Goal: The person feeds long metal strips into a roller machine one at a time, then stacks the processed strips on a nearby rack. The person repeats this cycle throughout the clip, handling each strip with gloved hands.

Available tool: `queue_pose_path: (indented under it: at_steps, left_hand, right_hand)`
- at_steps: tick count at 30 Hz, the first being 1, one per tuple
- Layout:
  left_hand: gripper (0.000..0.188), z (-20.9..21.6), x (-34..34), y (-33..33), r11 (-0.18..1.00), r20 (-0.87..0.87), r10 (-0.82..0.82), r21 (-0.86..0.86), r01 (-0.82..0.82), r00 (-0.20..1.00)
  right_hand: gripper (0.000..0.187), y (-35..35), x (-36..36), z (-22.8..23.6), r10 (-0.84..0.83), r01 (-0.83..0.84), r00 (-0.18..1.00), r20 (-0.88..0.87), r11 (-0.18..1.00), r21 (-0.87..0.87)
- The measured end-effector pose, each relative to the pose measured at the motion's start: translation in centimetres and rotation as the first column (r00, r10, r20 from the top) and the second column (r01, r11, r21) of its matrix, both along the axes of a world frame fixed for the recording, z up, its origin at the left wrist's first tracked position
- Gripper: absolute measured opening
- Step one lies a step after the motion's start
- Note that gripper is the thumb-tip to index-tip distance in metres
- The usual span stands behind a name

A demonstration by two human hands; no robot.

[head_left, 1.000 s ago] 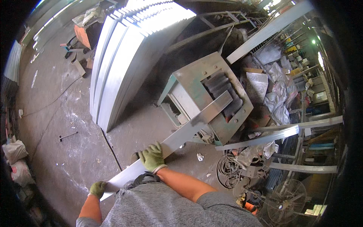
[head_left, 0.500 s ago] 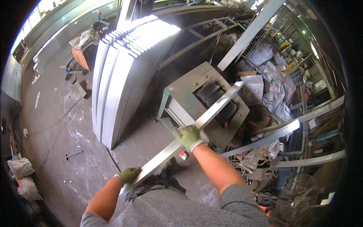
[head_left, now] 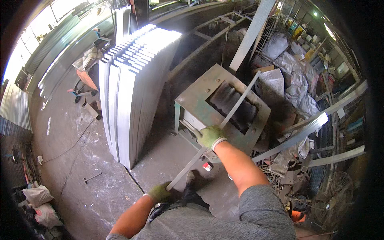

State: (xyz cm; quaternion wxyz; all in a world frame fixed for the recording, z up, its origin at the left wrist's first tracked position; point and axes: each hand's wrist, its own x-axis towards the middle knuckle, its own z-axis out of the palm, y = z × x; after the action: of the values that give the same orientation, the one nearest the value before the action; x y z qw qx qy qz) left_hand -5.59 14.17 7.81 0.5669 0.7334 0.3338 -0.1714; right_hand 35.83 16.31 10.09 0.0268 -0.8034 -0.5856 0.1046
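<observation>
A long, straight silvery metal bar (head_left: 186,168) slants from near my waist up across the top of a box-shaped machine (head_left: 194,89). My left hand (head_left: 160,193), in a green work glove, is closed around the bar's near end. Farther up, my right hand (head_left: 211,137), gloved alike, grips the bar at the machine's near edge. The bar's far stretch passes over the rectangular opening, where a dark ribbed roller (head_left: 230,105) shows. A narrow side of the bar faces up. Fingertips on the bar's underside are hidden.
A tall stack of pale metal profiles (head_left: 136,92) stands left of the machine. Metal lengths (head_left: 294,136) jut in at the right, near a fan (head_left: 334,196) and crumpled sheeting (head_left: 296,76). A T-shaped tool (head_left: 93,178) and a cable (head_left: 74,146) lie on the floor.
The bar has turned about its length, from a broad face up to a narrow side up. My left hand has come rightward with it. Both hands keep hold; the view has shifted slightly.
</observation>
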Motion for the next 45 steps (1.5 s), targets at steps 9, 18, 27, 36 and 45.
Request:
queue_pose_path:
  at_steps: [9, 18, 27, 36, 45]
  left_hand:
    - [0.052, -2.2, -14.8, -4.1, 0.985, -0.159, 0.132, 0.133, -0.111, 0.978]
    - [0.053, -7.5, -26.8, -8.4, 0.972, -0.08, 0.181, 0.164, -0.166, 0.98]
    - [0.056, -12.8, -34.9, -9.1, 0.978, -0.066, 0.189, 0.106, -0.181, 0.98]
    - [0.063, -6.8, -7.6, -2.5, 0.92, -0.058, 0.135, 0.379, -0.103, 0.989]
    - [0.059, -9.8, -19.7, -6.9, 0.969, -0.094, 0.239, 0.082, -0.232, 0.967]
  right_hand:
    - [0.059, -3.3, -17.0, -3.9, 0.148, -0.145, 0.987, -0.056, 0.988, 0.051]
    - [0.059, -7.0, -27.2, -6.8, 0.225, -0.216, 0.963, -0.147, 0.974, 0.072]
    - [0.059, -7.7, -31.2, -7.0, 0.304, -0.335, 0.896, -0.324, 0.941, -0.042]
    - [0.062, -2.0, -5.6, -1.8, 0.092, -0.094, 0.993, -0.07, 0.995, -0.019]
    - [0.059, -6.6, -19.0, -7.1, 0.33, -0.325, 0.923, -0.199, 0.944, 0.061]
